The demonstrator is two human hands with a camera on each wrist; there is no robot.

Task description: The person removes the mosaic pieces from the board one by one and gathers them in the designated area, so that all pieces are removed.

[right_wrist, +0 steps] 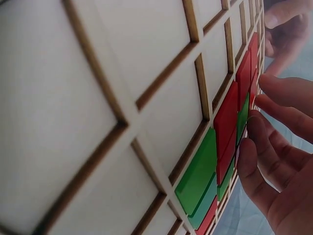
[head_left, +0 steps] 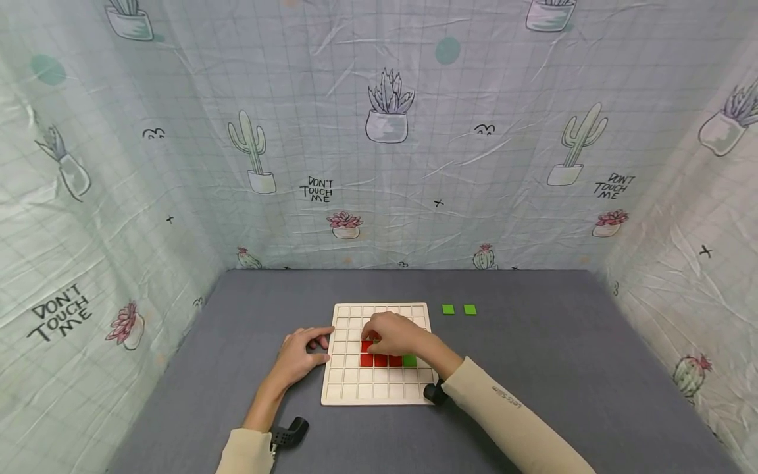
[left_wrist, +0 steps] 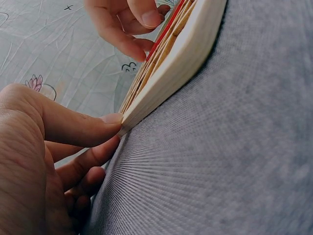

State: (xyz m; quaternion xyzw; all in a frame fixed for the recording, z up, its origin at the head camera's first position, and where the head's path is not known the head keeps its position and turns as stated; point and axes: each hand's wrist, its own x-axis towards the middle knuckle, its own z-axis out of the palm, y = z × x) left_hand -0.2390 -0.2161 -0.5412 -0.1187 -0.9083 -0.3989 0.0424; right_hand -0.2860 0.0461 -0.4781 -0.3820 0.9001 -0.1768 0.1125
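A square wooden grid board (head_left: 349,393) lies on the grey table. My left hand (head_left: 298,359) is at its left side, with thumb and index finger spread apart against the edge. The left wrist view shows that thumb (left_wrist: 83,125) touching the board's corner. Over the middle of the board, my right hand (head_left: 393,334) has its fingertips down by the tiles. Red tiles (head_left: 381,361) and a green tile (head_left: 409,361) sit in the grid's cells, some hidden under this hand. In the right wrist view its fingers (right_wrist: 264,191) are loosely bent, and no lifted tile shows between them.
Two loose green tiles, one (head_left: 448,309) left of the other (head_left: 470,309), lie beyond the board's upper right corner. A patterned cloth (head_left: 387,197) hangs behind and along both sides of the table (head_left: 533,368). A black wrist device (head_left: 290,432) is on the left wrist.
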